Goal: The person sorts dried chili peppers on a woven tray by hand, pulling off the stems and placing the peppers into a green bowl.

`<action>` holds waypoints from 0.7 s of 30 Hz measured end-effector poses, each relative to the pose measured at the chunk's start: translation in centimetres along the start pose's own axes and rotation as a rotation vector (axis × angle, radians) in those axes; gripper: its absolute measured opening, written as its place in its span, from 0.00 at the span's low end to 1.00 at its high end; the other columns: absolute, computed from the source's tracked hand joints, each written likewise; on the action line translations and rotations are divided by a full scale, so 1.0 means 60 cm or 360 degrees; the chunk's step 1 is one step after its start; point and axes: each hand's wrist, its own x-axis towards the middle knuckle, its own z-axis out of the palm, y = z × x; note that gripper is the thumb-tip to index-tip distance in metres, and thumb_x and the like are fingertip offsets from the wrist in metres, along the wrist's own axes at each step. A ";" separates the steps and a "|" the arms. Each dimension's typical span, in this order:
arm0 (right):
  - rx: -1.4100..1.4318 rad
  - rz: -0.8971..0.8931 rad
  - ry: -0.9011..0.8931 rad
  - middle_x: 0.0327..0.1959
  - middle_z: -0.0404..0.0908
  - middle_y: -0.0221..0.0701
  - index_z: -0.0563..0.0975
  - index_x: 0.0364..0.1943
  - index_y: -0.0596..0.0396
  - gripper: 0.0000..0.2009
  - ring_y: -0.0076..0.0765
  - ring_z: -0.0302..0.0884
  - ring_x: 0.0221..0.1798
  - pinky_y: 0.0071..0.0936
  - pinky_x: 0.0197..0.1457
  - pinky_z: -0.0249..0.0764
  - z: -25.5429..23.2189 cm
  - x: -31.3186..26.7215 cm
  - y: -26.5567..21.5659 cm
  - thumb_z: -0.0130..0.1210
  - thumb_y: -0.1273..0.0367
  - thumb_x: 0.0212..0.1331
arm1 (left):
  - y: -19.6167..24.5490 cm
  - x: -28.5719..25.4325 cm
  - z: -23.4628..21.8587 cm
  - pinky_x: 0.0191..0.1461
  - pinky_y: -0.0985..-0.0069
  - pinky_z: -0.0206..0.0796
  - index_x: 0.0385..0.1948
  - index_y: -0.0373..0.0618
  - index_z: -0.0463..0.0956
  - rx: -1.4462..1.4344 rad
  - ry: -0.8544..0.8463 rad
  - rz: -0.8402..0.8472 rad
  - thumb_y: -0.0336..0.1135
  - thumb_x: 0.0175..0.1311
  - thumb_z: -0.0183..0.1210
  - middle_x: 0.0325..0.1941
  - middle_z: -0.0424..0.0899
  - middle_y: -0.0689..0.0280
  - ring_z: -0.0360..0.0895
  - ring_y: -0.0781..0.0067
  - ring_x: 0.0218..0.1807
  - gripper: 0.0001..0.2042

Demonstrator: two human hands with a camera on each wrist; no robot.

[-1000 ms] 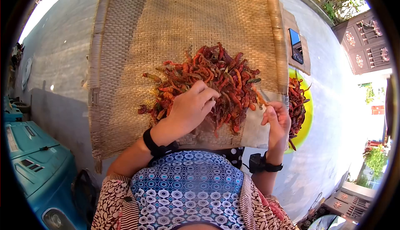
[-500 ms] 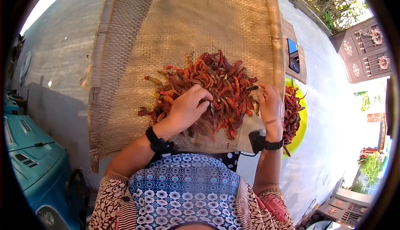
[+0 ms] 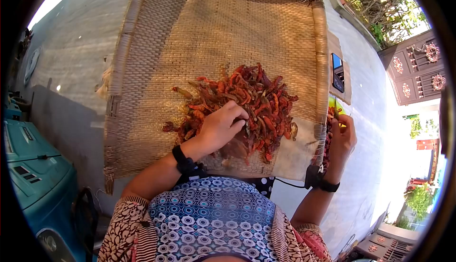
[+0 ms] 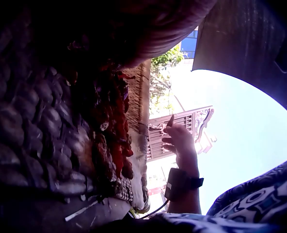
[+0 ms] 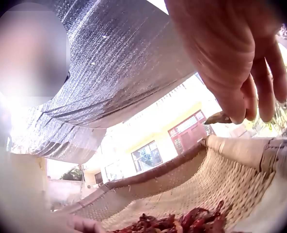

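Observation:
A heap of dried red chillies (image 3: 266,105) lies on a woven tray (image 3: 228,29). The left hand (image 3: 221,126) is at the heap's near left side with curled fingers; whether it pinches a chilli is hidden. Beyond the tray's right edge, the right hand (image 3: 343,138) pinches a dark chilli (image 3: 336,107) between thumb and fingers, above a yellow-green basin (image 3: 335,102) holding more red chillies. In the right wrist view the tip of that chilli (image 5: 218,118) sticks out from the fingertips.
A phone (image 3: 337,72) lies on a board right of the tray. At the lower left stands a teal vehicle or machine (image 3: 38,167). A cable runs from the right wrist camera. Patterned gates (image 3: 413,67) stand at the far right.
The right hand has gone from the heap's right side out past the tray's edge, now with a chilli in its fingers. The left hand has stayed at the heap.

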 end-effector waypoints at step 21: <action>-0.0199 -0.0756 -0.0769 0.62 0.68 0.39 0.73 0.59 0.48 0.24 0.54 0.63 0.65 0.55 0.63 0.62 0.249 0.009 -0.142 0.52 0.52 0.64 | 0.038 0.040 -0.057 0.42 0.72 0.69 0.43 0.44 0.76 0.0003 0.0314 0.0177 0.27 0.60 0.60 0.38 0.74 0.63 0.75 0.67 0.36 0.10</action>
